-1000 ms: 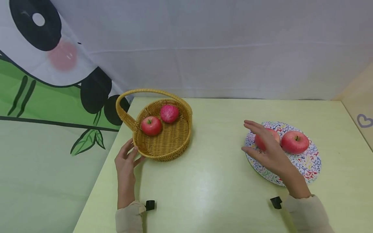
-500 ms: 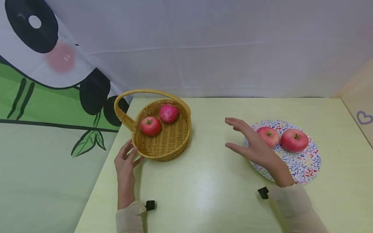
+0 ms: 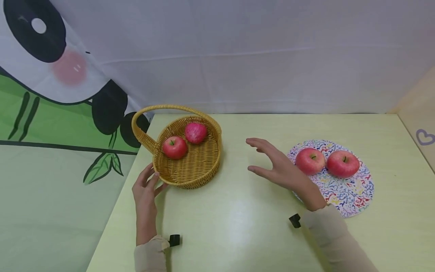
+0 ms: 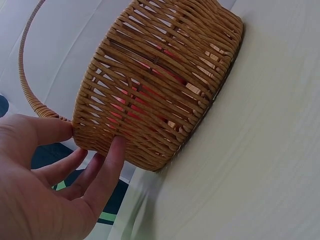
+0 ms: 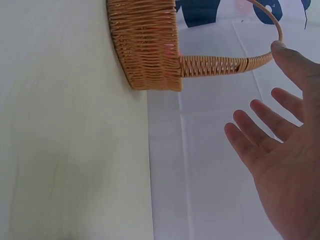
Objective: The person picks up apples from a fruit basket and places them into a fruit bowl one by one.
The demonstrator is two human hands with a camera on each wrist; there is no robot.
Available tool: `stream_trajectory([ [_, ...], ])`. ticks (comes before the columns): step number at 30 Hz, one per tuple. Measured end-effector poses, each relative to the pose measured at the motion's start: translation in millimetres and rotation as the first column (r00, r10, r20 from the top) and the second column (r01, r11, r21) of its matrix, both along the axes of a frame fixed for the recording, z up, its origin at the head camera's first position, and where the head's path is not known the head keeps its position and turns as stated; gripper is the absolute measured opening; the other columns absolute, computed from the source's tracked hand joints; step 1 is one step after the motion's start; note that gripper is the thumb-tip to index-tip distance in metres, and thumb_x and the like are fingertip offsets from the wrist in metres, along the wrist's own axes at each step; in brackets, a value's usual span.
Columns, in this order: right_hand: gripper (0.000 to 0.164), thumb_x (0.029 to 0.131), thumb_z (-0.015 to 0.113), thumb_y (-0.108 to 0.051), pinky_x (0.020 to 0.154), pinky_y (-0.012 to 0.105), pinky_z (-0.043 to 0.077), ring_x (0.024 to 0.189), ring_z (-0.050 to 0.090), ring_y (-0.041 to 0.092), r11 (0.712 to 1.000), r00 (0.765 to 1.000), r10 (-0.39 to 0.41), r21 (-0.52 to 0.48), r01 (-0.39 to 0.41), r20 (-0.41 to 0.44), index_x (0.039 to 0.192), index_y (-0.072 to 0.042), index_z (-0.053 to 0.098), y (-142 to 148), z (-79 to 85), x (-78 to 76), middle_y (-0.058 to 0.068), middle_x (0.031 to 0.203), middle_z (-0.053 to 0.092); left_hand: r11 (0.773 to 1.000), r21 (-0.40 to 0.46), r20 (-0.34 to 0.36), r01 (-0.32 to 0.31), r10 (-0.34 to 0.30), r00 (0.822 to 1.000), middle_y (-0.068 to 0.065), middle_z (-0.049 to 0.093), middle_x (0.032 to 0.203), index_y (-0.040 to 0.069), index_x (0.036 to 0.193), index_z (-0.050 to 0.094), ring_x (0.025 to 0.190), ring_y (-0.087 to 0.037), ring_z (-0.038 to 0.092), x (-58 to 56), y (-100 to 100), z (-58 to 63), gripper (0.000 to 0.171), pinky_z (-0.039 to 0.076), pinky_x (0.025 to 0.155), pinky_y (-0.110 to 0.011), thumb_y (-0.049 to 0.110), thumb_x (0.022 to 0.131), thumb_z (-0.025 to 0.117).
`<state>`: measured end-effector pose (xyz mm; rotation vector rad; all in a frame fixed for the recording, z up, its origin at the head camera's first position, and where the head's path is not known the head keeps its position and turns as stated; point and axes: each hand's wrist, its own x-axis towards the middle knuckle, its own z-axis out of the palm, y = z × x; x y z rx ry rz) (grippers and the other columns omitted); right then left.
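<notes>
A round wicker basket [image 3: 192, 172] with a tall arched handle stands at the left of the table. Inside lie a red apple [image 3: 175, 147] with its stem up and a pinker, streaked apple [image 3: 195, 133]. My left hand [image 3: 145, 196] touches the basket's near left outer wall; the left wrist view shows fairly straight fingertips against the weave [image 4: 150, 85]. Nothing is in my right hand [image 3: 283, 170], which hovers with fingers and thumb spread between the basket and a patterned plate [image 3: 357, 196]. Two red apples, one at left [image 3: 310, 161] and one at right [image 3: 343, 164], sit on that plate.
The pale table [image 3: 234, 226] ends at a hanging white cloth [image 3: 255, 83] behind. A cartoon-printed cloth [image 3: 51, 196] hangs at the left, and a beige panel with a heart [image 3: 425, 137] stands at the right. Small black blocks sit at both cuffs.
My right hand has moved left from above the plate toward the basket, uncovering the left apple on the plate. My left hand stays at the basket. The view has shifted slightly.
</notes>
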<state>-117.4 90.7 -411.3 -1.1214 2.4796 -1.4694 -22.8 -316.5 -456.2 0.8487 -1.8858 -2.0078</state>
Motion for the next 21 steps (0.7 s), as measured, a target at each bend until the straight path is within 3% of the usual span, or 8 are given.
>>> stream_trajectory([
  [13, 0.071, 0.094, 0.079, -0.017, 0.121, 0.046, 0.046, 0.145, 0.048, 0.028, 0.992, 0.993, 0.117, -0.051, -0.117, -0.001, 0.155, -0.007, 0.044, -44, 4.7, -11.1, 0.010, 0.159, 0.048, 1.000, -0.005, -0.004, 0.012, -0.012, 1.000, 0.002, 0.054, 0.146, 0.024, 0.151, 0.056, 0.122, -0.013, 0.061, 0.1, 0, -1.0, 0.050, 0.065, 0.082, -0.024, 0.027, 0.103, 0.067],
  [21, 0.073, 0.095, 0.079, -0.018, 0.119, 0.043, 0.048, 0.144, 0.049, 0.027, 0.986, 0.986, 0.168, -0.029, -0.167, 0.020, 0.157, -0.008, 0.042, -70, 3.8, -17.4, 0.010, 0.159, 0.048, 1.000, -0.009, -0.014, 0.007, -0.007, 1.000, 0.002, 0.056, 0.143, 0.023, 0.150, 0.057, 0.121, -0.015, 0.062, 0.0, 0, -2.6, 0.048, 0.066, 0.082, -0.026, 0.025, 0.103, 0.067],
])
